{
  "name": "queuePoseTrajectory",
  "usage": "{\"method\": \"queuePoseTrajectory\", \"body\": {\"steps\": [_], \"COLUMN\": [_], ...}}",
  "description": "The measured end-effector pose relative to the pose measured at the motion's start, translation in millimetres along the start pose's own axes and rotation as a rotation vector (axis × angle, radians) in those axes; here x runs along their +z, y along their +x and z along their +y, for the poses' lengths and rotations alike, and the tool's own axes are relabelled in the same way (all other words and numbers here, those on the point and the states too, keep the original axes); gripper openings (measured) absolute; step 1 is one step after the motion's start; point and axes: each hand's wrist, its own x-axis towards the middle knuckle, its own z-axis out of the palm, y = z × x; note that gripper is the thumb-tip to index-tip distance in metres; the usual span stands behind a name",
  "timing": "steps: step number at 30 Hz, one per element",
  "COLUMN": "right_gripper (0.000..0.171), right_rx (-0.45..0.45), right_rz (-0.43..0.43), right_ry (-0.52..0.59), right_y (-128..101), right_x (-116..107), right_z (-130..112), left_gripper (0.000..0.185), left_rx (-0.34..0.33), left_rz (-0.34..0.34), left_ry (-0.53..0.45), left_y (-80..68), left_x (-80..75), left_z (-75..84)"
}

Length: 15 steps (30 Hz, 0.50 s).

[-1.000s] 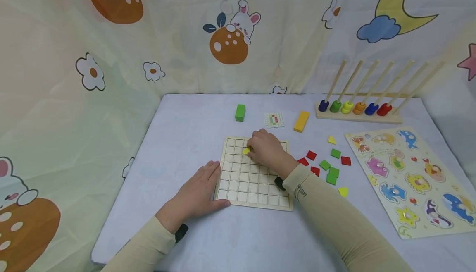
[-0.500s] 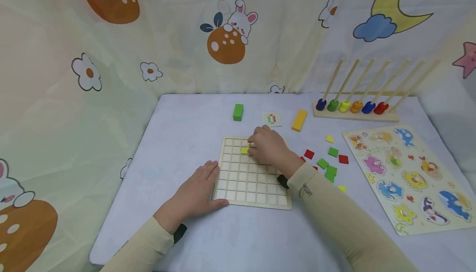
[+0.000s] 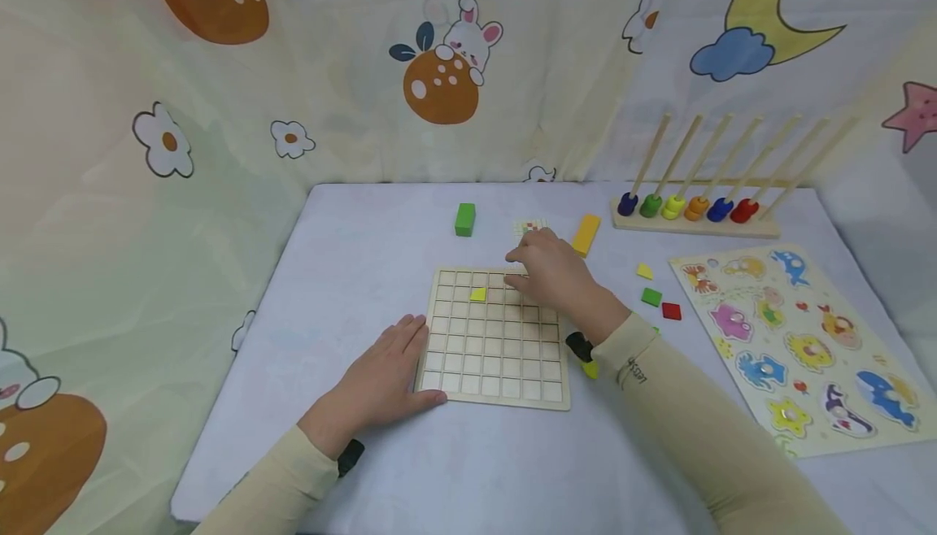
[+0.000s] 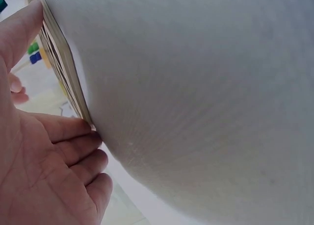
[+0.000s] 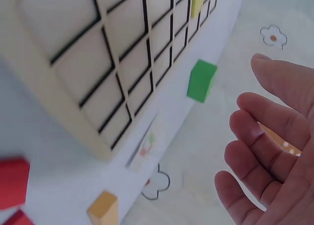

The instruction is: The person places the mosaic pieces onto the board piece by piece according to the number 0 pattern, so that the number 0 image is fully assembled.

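Hovering over the grid board (image 3: 483,348), the right hand (image 3: 558,273) has its grip released; the left hand (image 3: 382,372), uncurled, touches the board's edge. A low sweep could dislodge the yellow tile (image 3: 478,294).

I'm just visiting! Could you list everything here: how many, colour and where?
Table: 1, whitish, centre
Board: 1, pale wood grid, on the table
Yellow tiles: 3, yellow, one on the board, two right of it
Green tiles: 2+, green, right of board
Red tiles: 2+, red, right of board
Green block: 1, green, beyond the board
Orange block: 1, orange, beyond the board
Card: 1, whitish, between those blocks
Bead rack: 1, wooden with coloured beads, far right
Picture puzzle: 1, cream, right side
Curtain: at least 1, cream with cartoons, behind
Sleeves: 2, beige, both arms
Wrist gadgets: 2, black, both wrists
Left hand: 1, bare, board's left edge
Right hand: 1, bare, over board's far right
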Motion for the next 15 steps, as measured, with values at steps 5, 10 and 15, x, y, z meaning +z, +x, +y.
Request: {"method": "queuePoseTrajectory", "body": {"steps": [5,10,15], "right_gripper": [0.04,0.04,0.039], "right_rx": [0.024,0.043,0.071], "right_rz": [0.014,0.011,0.022], "right_ry": [-0.008,-0.02,-0.025], "right_y": [-6,-11,-18], "right_x": [-11,-21,-29], "right_z": [13,20,32], "left_gripper": [0.108,0.109,0.109], "left_rx": [-0.006,-0.008,0.01], "left_rz": [-0.007,-0.017,-0.001], "left_ry": [0.0,-0.002,0.009], "left_y": [0.1,0.1,1.3], "left_x": [0.2,1.2,3.7], "left_z": [0.0,-1.5,-3.8]}}
